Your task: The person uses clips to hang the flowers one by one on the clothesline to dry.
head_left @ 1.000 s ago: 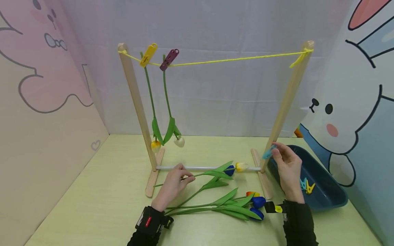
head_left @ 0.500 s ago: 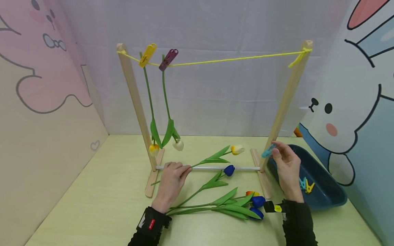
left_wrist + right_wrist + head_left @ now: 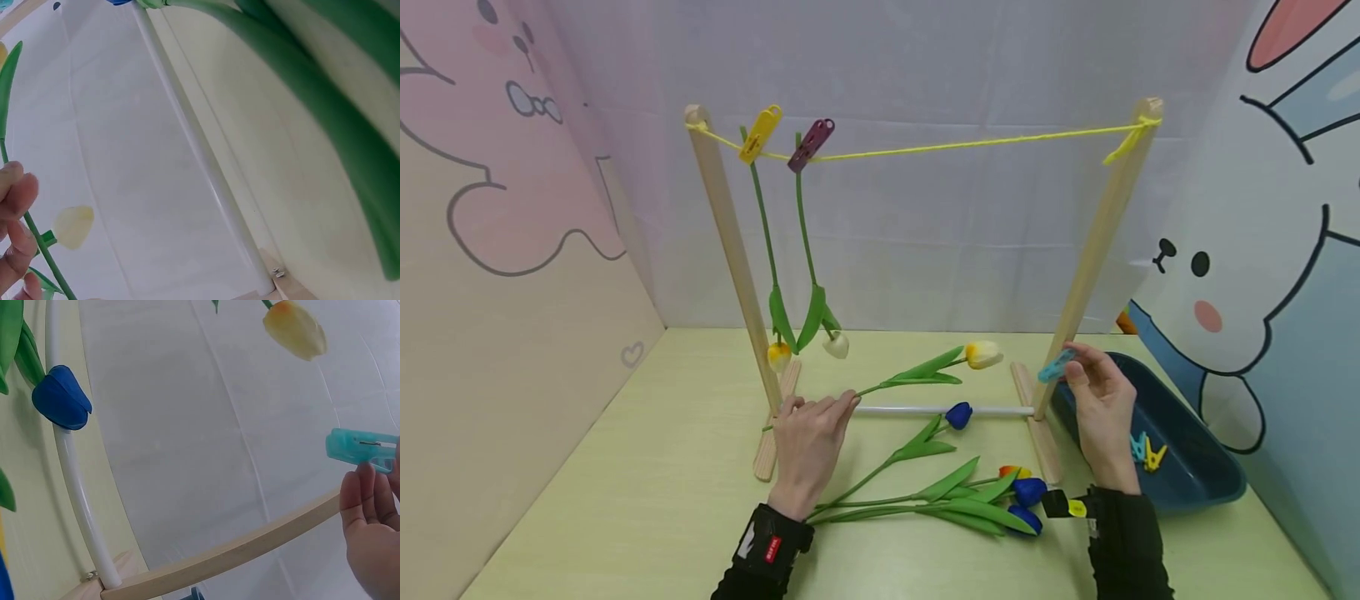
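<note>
My left hand (image 3: 811, 446) pinches the stem of a pale yellow tulip (image 3: 983, 355), lifted above the table with its bloom toward the right. The left wrist view shows the fingers (image 3: 19, 194) on the green stem. Beside the right post, my right hand (image 3: 1103, 408) holds a light blue clothespin (image 3: 359, 447) between thumb and fingers. Two tulips hang upside down from a yellow string (image 3: 970, 147): one under a yellow clothespin (image 3: 761, 134), a white one under a dark purple clothespin (image 3: 811, 146). A blue tulip (image 3: 958, 416) lies on the table by the white rod (image 3: 917, 410).
Several more tulips (image 3: 940, 504) lie at the front middle of the table. A dark blue basin (image 3: 1206, 483) at the right holds a light blue and a yellow clothespin (image 3: 1154, 456). Wooden posts (image 3: 1093, 250) on flat feet carry the string, with a white curtain behind.
My left hand has picked up the pale yellow tulip from beside the blue one and moved slightly left and up with it. The right hand has stayed nearly still with its clothespin.
</note>
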Demonstrator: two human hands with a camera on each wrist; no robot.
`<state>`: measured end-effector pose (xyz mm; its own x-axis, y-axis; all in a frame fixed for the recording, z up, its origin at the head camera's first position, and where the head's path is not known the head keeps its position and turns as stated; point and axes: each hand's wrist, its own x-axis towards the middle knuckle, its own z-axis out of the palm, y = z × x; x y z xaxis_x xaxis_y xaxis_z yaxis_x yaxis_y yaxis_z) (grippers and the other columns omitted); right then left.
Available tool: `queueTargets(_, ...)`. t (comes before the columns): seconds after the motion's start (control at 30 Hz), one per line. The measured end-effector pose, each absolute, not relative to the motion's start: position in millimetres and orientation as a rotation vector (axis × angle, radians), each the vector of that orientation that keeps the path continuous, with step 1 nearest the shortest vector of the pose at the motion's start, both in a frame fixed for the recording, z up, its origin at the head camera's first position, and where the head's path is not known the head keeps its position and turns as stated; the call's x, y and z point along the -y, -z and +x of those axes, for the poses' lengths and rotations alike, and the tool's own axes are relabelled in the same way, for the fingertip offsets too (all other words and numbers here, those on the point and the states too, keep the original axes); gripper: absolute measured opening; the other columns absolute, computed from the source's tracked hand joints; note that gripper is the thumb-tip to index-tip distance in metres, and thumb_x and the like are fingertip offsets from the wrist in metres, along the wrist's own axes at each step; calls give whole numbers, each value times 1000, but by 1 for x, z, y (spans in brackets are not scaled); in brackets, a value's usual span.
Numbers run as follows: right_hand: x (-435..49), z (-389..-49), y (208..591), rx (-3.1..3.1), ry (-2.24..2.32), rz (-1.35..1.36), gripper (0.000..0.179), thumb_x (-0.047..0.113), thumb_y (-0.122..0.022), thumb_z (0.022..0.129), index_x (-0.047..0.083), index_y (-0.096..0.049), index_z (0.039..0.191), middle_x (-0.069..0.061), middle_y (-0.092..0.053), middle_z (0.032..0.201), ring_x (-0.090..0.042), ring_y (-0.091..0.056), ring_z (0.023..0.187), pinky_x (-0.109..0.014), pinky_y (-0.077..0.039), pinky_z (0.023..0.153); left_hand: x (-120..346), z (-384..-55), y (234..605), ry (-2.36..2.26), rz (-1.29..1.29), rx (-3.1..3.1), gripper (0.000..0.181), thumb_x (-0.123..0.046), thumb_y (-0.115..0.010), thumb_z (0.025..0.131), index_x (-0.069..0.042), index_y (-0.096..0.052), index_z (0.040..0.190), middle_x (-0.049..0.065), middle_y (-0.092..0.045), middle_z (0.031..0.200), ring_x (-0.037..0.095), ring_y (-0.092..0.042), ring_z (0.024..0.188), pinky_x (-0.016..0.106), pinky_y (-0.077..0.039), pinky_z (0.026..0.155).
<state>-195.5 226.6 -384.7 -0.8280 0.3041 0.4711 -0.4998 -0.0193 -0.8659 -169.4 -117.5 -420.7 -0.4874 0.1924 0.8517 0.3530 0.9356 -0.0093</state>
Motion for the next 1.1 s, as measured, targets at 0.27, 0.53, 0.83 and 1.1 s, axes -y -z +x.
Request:
queueTargets(0.27, -226, -195, 384, 1731, -1907, 163, 24, 3, -54, 101, -6, -65, 121, 6, -63, 95, -6, -58, 85, -12, -51, 81, 121, -172, 421, 489, -393, 1990, 13, -8, -82, 80, -6, -80, 94, 3, -72, 62, 11, -58, 42, 17, -28, 39)
queueTargets(0.53, -225, -196, 383, 1726, -1944, 142, 24, 3, -55, 101, -4, -66, 121, 5, -61, 91, -7, -59, 84, -10, -51, 82, 120, -173, 416, 1087, -428, 1873, 15, 7, -75, 83, 7, -77, 98, 18, -78, 81, 24, -75, 67, 19, -58, 65)
queueTargets(0.83, -225, -196, 384, 1711, -1947, 169, 25, 1, -57, 100, -9, -64, 121, 5, -62, 90, -6, -59, 84, -10, -52, 80, 118, -172, 413, 1384, -379, 1691, 13, 8, -72, 87, 7, -76, 100, 25, -75, 83, 1, -75, 78, 19, -59, 72)
queueTargets(1.1, -225, -195, 384, 1716, -1988, 138, 32, 1, -56, 100, -15, -57, 128, 4, -67, 94, -5, -64, 85, -10, -52, 83, 117, -170, 408, 1451, -367, 1594, 13, 11, -69, 87, 9, -73, 100, 28, -72, 83, 3, -74, 76, 19, -60, 72)
